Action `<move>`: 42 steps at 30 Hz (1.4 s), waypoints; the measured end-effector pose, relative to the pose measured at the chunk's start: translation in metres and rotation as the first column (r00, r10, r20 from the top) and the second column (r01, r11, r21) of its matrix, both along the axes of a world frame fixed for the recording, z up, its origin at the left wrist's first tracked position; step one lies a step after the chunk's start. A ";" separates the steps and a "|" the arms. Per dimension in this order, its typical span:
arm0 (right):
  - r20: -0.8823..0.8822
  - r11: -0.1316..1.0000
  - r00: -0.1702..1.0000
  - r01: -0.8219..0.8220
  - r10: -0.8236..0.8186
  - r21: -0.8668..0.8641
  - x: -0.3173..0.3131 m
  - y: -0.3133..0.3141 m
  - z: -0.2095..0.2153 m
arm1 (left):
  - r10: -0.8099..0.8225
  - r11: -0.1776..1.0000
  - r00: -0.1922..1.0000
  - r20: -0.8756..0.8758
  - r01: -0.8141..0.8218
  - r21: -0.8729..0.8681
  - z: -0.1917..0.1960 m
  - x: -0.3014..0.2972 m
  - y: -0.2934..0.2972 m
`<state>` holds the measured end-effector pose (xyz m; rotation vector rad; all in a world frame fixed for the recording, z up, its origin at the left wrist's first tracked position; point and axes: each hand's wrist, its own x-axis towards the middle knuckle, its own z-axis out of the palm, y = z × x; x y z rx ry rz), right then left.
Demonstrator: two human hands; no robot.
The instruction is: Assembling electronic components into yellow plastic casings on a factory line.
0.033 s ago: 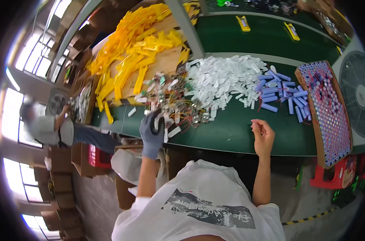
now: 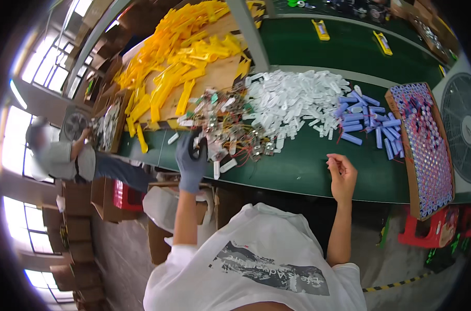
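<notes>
My left hand point(image 2: 192, 167) wears a grey glove with dark fingertips. It is at the near left edge of a tangled heap of small circuit boards with wires point(image 2: 225, 124). Its thumb and fingers curve apart, and I see nothing between them. Close by lie a white plastic piece point(image 2: 216, 170) and a black-and-white piece point(image 2: 227, 164). My bare right hand point(image 2: 342, 176) hovers over the near edge of the green table point(image 2: 297, 173). Its fingers are curled in toward the thumb, with nothing visible in them. Beyond it are white plastic pieces point(image 2: 297, 98) and purple cylindrical battery cells point(image 2: 352, 128).
Yellow plastic sleeves point(image 2: 168, 83) cover a wooden board at the far left. A carton of upright cells point(image 2: 427, 155) stands at the right, beside a fan point(image 2: 461, 119). A metal post point(image 2: 250, 36) rises at the back. Another person point(image 2: 64, 155) works at the left.
My left hand has shifted slightly left and farther forward along the heap's edge. My right hand holds nearly the same pose. The whole view has tilted a little.
</notes>
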<state>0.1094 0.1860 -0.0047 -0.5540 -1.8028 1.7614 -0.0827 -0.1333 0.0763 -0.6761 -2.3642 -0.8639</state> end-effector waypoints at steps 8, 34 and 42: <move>0.062 0.985 0.998 -0.034 0.024 0.170 0.002 -0.010 0.001 | 0.533 0.806 0.829 0.168 -0.438 -0.397 0.012 -0.242 -0.037; 0.452 0.523 0.880 -0.320 -0.145 0.790 -0.032 0.072 0.036 | -0.838 0.502 -0.408 0.363 -0.312 0.807 -0.063 0.134 0.121; 0.322 0.713 0.936 -0.131 -0.139 0.689 -0.044 0.005 0.050 | -0.891 0.317 -0.401 0.216 -0.206 0.926 -0.082 0.135 0.129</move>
